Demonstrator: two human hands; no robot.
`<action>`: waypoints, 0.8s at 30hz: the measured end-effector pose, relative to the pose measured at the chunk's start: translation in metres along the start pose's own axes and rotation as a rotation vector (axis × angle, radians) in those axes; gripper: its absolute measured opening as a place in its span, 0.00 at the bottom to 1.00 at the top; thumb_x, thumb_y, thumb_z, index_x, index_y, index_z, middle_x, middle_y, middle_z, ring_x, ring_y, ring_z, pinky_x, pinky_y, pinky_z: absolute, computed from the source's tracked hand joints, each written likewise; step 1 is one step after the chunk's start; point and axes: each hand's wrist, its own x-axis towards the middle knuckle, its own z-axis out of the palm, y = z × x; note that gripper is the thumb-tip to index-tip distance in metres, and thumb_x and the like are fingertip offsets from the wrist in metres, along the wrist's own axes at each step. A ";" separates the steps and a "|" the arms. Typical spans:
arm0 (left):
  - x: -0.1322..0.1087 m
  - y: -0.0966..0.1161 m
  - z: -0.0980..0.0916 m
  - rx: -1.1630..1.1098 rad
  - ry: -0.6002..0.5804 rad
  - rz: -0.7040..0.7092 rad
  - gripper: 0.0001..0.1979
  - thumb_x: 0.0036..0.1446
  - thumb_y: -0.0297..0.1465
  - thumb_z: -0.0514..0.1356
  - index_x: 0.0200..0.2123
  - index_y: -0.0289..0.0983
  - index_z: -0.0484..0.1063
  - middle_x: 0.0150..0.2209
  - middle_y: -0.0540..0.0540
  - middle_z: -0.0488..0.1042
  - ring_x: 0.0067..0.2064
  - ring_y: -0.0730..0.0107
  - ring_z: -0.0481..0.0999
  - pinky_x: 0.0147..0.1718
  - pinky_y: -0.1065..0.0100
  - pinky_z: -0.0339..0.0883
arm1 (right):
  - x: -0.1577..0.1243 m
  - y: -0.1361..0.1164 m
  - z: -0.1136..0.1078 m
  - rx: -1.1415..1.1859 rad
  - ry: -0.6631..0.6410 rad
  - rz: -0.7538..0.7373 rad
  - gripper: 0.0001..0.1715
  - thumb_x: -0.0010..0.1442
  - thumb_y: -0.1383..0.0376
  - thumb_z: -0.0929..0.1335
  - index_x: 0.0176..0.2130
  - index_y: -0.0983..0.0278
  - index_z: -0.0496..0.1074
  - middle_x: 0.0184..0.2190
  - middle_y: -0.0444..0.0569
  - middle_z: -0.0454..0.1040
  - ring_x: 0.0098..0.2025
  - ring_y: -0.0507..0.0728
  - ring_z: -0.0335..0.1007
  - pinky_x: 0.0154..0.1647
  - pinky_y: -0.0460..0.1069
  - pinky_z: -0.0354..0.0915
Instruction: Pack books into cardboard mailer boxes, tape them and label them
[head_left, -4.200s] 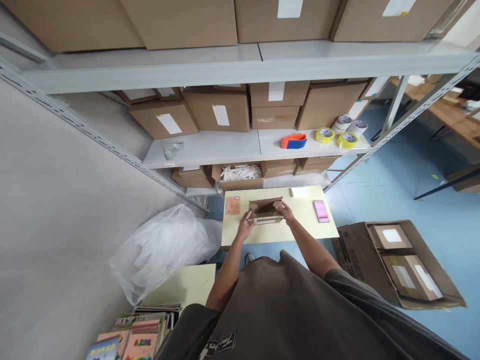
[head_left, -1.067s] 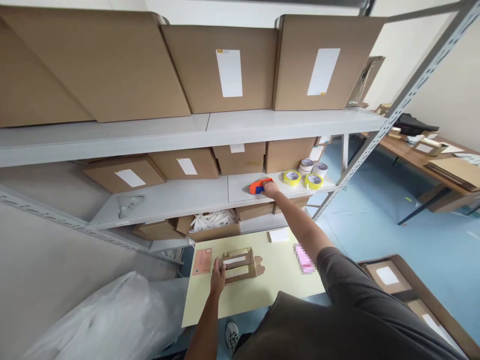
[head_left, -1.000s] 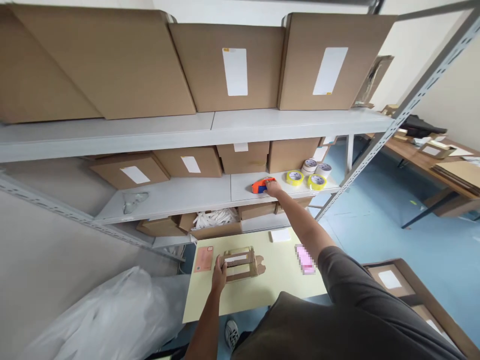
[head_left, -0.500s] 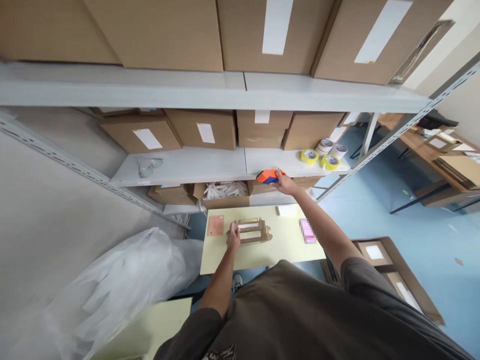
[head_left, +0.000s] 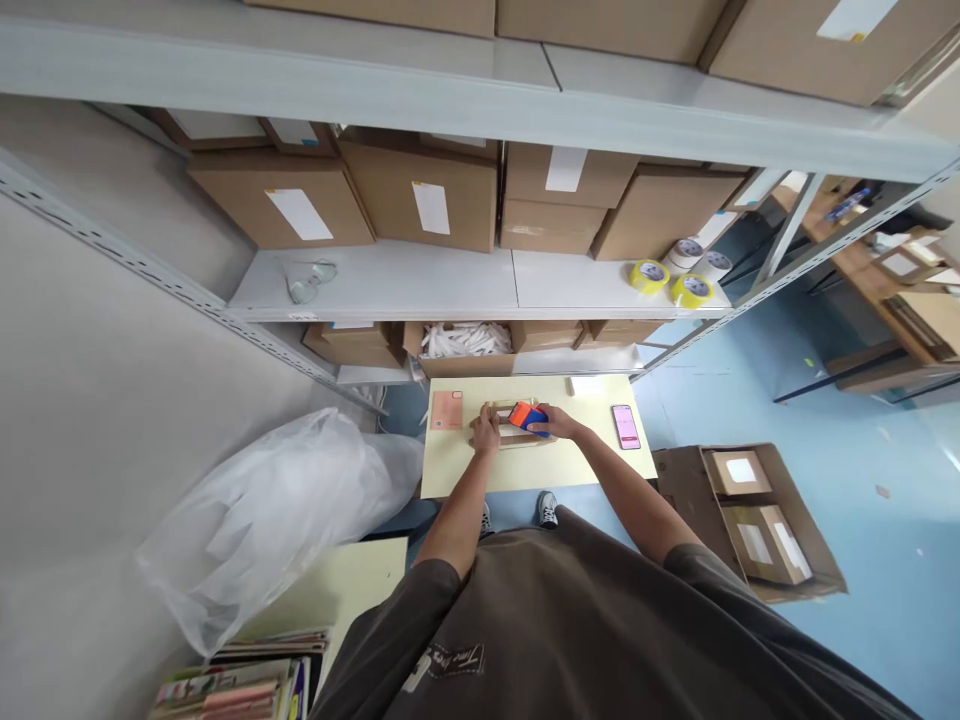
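On the pale yellow table (head_left: 450, 470) lies a small flat cardboard box (head_left: 517, 438) with light strips on it. My left hand (head_left: 486, 430) grips its left end, fingers closed over the edge. In my right hand (head_left: 559, 422) is an orange-and-blue tape dispenser (head_left: 529, 416), its orange end pointing left. The dispenser is over the box and covers part of it; I cannot tell whether the two touch. An orange-pink card (head_left: 447, 410) lies left of my left hand. To the right of my right hand is a phone (head_left: 625, 427) with a pink screen.
Behind the table rises a metal shelf (head_left: 420, 280) with cardboard boxes, tape rolls (head_left: 649, 276) and glasses (head_left: 307, 282). A carton (head_left: 465, 366) of white pieces sits lower. A plastic bag (head_left: 285, 530) bulges at left; an open box (head_left: 780, 585) with smaller boxes stands on the floor at right.
My right hand has brought the tape dispenser down from the shelf's front edge to the cardboard box. My left hand keeps its grip on the box. The camera view has tilted downward.
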 end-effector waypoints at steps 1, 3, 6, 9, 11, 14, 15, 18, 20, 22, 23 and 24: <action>0.000 0.000 -0.001 -0.009 -0.010 -0.004 0.31 0.76 0.45 0.50 0.76 0.41 0.57 0.67 0.27 0.71 0.66 0.43 0.73 0.60 0.48 0.69 | 0.002 0.004 0.002 -0.009 -0.012 0.003 0.34 0.58 0.42 0.78 0.53 0.62 0.76 0.48 0.54 0.81 0.50 0.65 0.78 0.50 0.54 0.72; 0.001 0.001 -0.005 -0.022 -0.037 0.003 0.31 0.76 0.44 0.51 0.76 0.42 0.57 0.67 0.29 0.72 0.66 0.45 0.73 0.61 0.49 0.69 | 0.007 0.009 0.004 -0.032 -0.030 -0.010 0.34 0.59 0.43 0.77 0.54 0.62 0.77 0.49 0.54 0.81 0.50 0.65 0.78 0.51 0.54 0.72; 0.000 0.003 -0.015 -0.015 0.040 0.048 0.33 0.72 0.43 0.57 0.76 0.40 0.58 0.71 0.32 0.67 0.71 0.46 0.67 0.65 0.51 0.66 | 0.013 0.013 0.003 -0.076 -0.072 -0.027 0.32 0.61 0.44 0.76 0.53 0.63 0.77 0.48 0.55 0.82 0.49 0.66 0.78 0.50 0.54 0.71; -0.006 0.007 -0.025 -0.084 0.163 0.123 0.30 0.71 0.44 0.59 0.70 0.39 0.68 0.69 0.34 0.71 0.69 0.49 0.69 0.66 0.54 0.66 | 0.016 0.016 0.003 -0.108 -0.102 -0.042 0.34 0.61 0.43 0.76 0.54 0.64 0.77 0.50 0.56 0.82 0.50 0.66 0.78 0.50 0.53 0.71; -0.011 0.011 -0.029 -0.212 0.080 0.151 0.24 0.71 0.46 0.57 0.60 0.38 0.78 0.58 0.37 0.80 0.61 0.52 0.77 0.60 0.58 0.71 | 0.017 0.019 0.004 -0.125 -0.118 -0.057 0.36 0.61 0.42 0.76 0.56 0.64 0.76 0.52 0.57 0.82 0.51 0.66 0.78 0.50 0.52 0.71; -0.017 0.016 -0.028 -0.394 -0.115 0.112 0.25 0.67 0.51 0.62 0.47 0.35 0.84 0.42 0.39 0.84 0.46 0.55 0.83 0.46 0.62 0.76 | 0.021 0.022 0.004 -0.145 -0.142 -0.080 0.38 0.61 0.40 0.76 0.56 0.63 0.76 0.53 0.56 0.82 0.52 0.65 0.78 0.50 0.51 0.70; -0.018 0.017 -0.027 -0.439 -0.141 0.085 0.26 0.65 0.52 0.64 0.46 0.33 0.84 0.40 0.39 0.84 0.42 0.57 0.83 0.42 0.63 0.76 | 0.023 0.022 0.003 -0.156 -0.145 -0.086 0.38 0.61 0.39 0.75 0.56 0.63 0.77 0.52 0.56 0.82 0.52 0.65 0.79 0.49 0.50 0.70; -0.017 0.020 -0.024 -0.529 -0.119 0.005 0.26 0.61 0.52 0.67 0.44 0.32 0.84 0.32 0.42 0.82 0.33 0.63 0.79 0.33 0.66 0.73 | 0.029 0.017 0.000 -0.220 -0.145 -0.103 0.37 0.60 0.36 0.75 0.51 0.63 0.79 0.49 0.55 0.83 0.49 0.64 0.79 0.45 0.48 0.68; -0.015 0.021 -0.024 -0.540 -0.076 -0.026 0.25 0.61 0.52 0.67 0.42 0.33 0.84 0.27 0.45 0.79 0.29 0.66 0.77 0.30 0.67 0.71 | 0.032 0.009 -0.004 -0.268 -0.146 -0.113 0.36 0.59 0.35 0.74 0.47 0.63 0.80 0.46 0.54 0.83 0.47 0.63 0.79 0.42 0.48 0.66; -0.013 0.020 -0.025 -0.523 -0.045 -0.035 0.25 0.61 0.52 0.66 0.39 0.34 0.84 0.25 0.47 0.76 0.28 0.67 0.75 0.29 0.68 0.69 | 0.033 -0.001 -0.007 -0.307 -0.151 -0.105 0.36 0.58 0.34 0.74 0.43 0.63 0.81 0.43 0.54 0.84 0.45 0.62 0.78 0.40 0.48 0.65; -0.013 0.020 -0.025 -0.509 -0.040 -0.034 0.25 0.62 0.52 0.65 0.38 0.34 0.84 0.24 0.47 0.76 0.28 0.67 0.75 0.29 0.68 0.69 | 0.034 -0.005 -0.008 -0.323 -0.159 -0.095 0.36 0.57 0.34 0.74 0.42 0.63 0.81 0.42 0.54 0.84 0.44 0.62 0.78 0.39 0.48 0.64; -0.013 0.019 -0.025 -0.496 -0.036 -0.035 0.24 0.62 0.52 0.64 0.37 0.34 0.83 0.24 0.48 0.75 0.28 0.67 0.75 0.30 0.68 0.69 | 0.034 -0.009 -0.008 -0.337 -0.169 -0.083 0.37 0.57 0.33 0.74 0.41 0.63 0.82 0.41 0.54 0.84 0.43 0.62 0.78 0.38 0.48 0.63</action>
